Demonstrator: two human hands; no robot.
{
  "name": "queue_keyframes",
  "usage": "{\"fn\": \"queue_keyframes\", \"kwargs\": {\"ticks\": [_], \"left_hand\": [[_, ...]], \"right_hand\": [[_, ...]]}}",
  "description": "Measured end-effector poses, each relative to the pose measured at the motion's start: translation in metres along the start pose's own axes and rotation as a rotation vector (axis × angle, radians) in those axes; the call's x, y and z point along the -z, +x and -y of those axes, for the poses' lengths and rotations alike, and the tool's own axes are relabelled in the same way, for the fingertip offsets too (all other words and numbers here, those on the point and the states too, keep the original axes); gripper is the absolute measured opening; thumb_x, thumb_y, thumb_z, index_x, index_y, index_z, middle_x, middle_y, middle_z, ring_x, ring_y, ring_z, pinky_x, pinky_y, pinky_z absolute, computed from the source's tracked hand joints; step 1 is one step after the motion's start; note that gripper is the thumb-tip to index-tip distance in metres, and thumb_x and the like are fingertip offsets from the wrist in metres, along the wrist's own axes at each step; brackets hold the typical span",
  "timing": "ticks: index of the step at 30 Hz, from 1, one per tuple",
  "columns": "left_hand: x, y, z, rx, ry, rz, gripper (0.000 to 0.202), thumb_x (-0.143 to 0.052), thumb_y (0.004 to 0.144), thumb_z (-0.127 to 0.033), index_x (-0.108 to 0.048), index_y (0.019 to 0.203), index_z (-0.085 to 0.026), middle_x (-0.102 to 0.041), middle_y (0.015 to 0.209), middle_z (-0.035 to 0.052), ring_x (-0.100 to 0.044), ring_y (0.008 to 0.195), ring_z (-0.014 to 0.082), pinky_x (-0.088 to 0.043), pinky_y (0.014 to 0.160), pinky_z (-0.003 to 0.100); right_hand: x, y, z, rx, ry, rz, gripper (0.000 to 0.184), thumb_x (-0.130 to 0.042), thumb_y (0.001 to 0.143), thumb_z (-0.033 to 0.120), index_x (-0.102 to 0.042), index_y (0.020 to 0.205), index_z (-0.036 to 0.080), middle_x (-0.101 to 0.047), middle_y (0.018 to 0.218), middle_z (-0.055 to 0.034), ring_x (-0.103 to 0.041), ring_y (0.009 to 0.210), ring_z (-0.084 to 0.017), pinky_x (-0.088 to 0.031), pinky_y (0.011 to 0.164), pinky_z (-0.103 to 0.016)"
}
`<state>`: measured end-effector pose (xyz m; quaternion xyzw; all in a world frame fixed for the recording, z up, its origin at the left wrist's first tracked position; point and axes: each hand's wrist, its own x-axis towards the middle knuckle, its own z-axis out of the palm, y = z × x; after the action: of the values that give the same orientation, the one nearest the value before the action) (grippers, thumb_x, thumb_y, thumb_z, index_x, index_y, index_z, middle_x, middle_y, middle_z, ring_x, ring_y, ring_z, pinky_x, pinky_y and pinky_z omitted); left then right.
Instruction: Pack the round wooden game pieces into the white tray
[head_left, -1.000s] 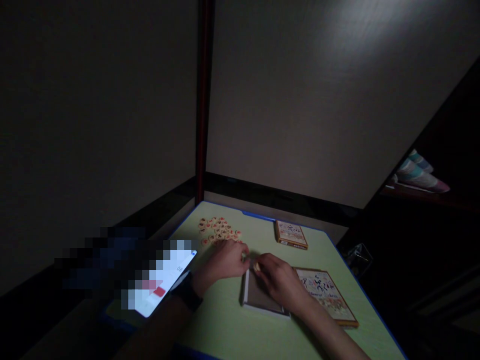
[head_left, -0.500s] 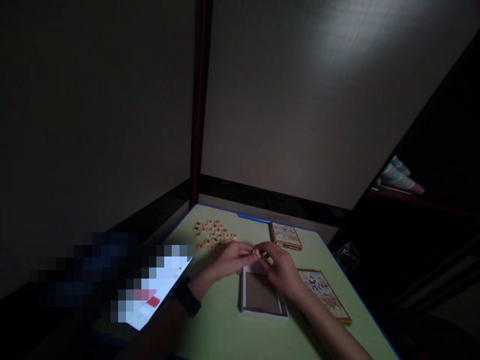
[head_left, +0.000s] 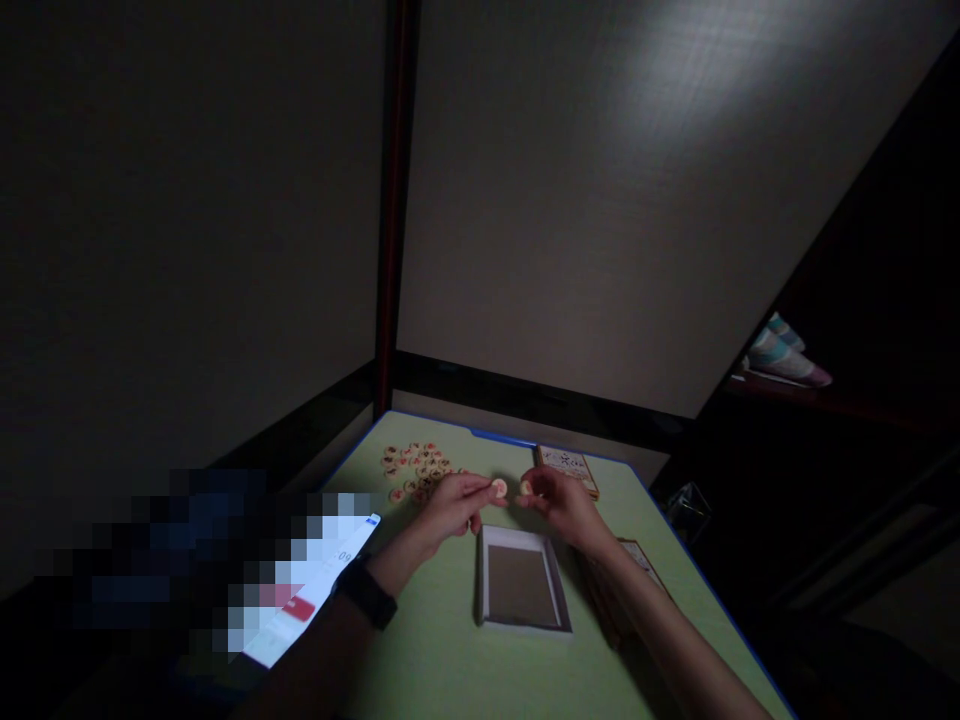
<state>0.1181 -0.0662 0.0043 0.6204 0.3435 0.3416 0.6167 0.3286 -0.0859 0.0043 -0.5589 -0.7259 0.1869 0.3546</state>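
My left hand pinches a small round pale game piece between thumb and fingers, raised above the green table. My right hand pinches a second round piece just to its right; the two pieces are a little apart. Both hands hover over the far end of an open shallow white box with a grey inside. A heap of several round pieces with red and dark marks lies at the table's far left.
A small printed box lies at the far edge, partly behind my right hand. A larger printed lid sits right of the white box, mostly hidden by my forearm. A lit phone screen is at left. Walls stand close behind.
Both hands have risen from the white box's far end and drawn slightly apart, each now holding a round piece. The camera view has shifted slightly.
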Motion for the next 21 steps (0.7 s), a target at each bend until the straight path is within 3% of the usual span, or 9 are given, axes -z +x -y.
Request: {"fn": "queue_keyframes", "kwargs": {"ticks": [2,5,9,14,17,19,21], "left_hand": [[0.002,0.004,0.004,0.042,0.023,-0.066,0.048,-0.065,0.075,-0.055,-0.067,0.093,-0.011,-0.072,0.098,0.0129,-0.044,0.043,0.0036,-0.019,0.038,0.018],[0.005,0.008,0.009,0.083,0.044,-0.118,0.042,-0.064,0.076,-0.050,-0.065,0.091,-0.011,-0.073,0.099,0.0139,-0.043,0.042,0.0036,-0.018,0.038,0.018],[0.007,0.009,0.009,0.082,0.044,-0.132,0.037,-0.063,0.077,-0.046,-0.064,0.089,-0.011,-0.073,0.098,0.0141,-0.042,0.041,0.0038,-0.019,0.038,0.018],[0.005,0.007,0.007,0.057,0.058,-0.119,0.041,-0.061,0.077,-0.049,-0.064,0.089,-0.010,-0.073,0.101,0.0151,-0.043,0.039,0.0033,-0.019,0.038,0.019],[0.004,0.007,0.008,0.037,0.079,-0.097,0.044,-0.062,0.075,-0.053,-0.064,0.087,-0.010,-0.073,0.097,0.0136,-0.043,0.037,0.0029,-0.018,0.037,0.019],[0.002,0.006,0.009,0.029,0.087,-0.085,0.047,-0.062,0.073,-0.056,-0.064,0.085,-0.011,-0.072,0.091,0.0111,-0.044,0.037,0.0031,-0.018,0.036,0.019],[0.001,0.006,0.010,0.017,0.091,-0.073,0.050,-0.063,0.071,-0.060,-0.064,0.084,-0.011,-0.070,0.082,0.0074,-0.044,0.037,0.0035,-0.019,0.036,0.019]], "right_hand": [[0.001,0.008,-0.009,-0.023,-0.134,0.135,0.012,-0.072,0.070,0.022,-0.067,0.080,0.016,-0.069,0.071,-0.0024,-0.061,0.066,-0.016,-0.045,0.062,-0.026],[-0.003,0.018,-0.019,-0.052,-0.149,0.234,0.009,-0.074,0.063,0.012,-0.067,0.067,0.016,-0.066,0.061,0.0004,-0.058,0.059,-0.014,-0.041,0.057,-0.023],[-0.011,0.025,-0.030,-0.095,-0.116,0.285,0.014,-0.078,0.061,0.016,-0.070,0.071,0.014,-0.063,0.057,0.0031,-0.055,0.054,-0.011,-0.038,0.052,-0.021],[-0.007,0.027,-0.034,-0.103,-0.079,0.271,0.027,-0.083,0.057,0.019,-0.072,0.080,0.012,-0.063,0.060,0.0029,-0.055,0.054,-0.011,-0.041,0.052,-0.021],[0.000,0.023,-0.022,-0.071,-0.075,0.202,0.042,-0.083,0.060,0.020,-0.072,0.100,0.014,-0.067,0.073,-0.0005,-0.057,0.062,-0.013,-0.045,0.058,-0.023],[0.001,0.018,-0.007,-0.004,-0.053,0.139,0.052,-0.083,0.063,0.022,-0.067,0.113,0.017,-0.068,0.094,-0.0051,-0.060,0.071,-0.014,-0.048,0.065,-0.025],[-0.003,0.012,0.010,0.161,-0.017,0.087,0.055,-0.082,0.066,0.024,-0.064,0.117,0.018,-0.065,0.107,-0.0083,-0.062,0.078,-0.015,-0.051,0.071,-0.027]]}}
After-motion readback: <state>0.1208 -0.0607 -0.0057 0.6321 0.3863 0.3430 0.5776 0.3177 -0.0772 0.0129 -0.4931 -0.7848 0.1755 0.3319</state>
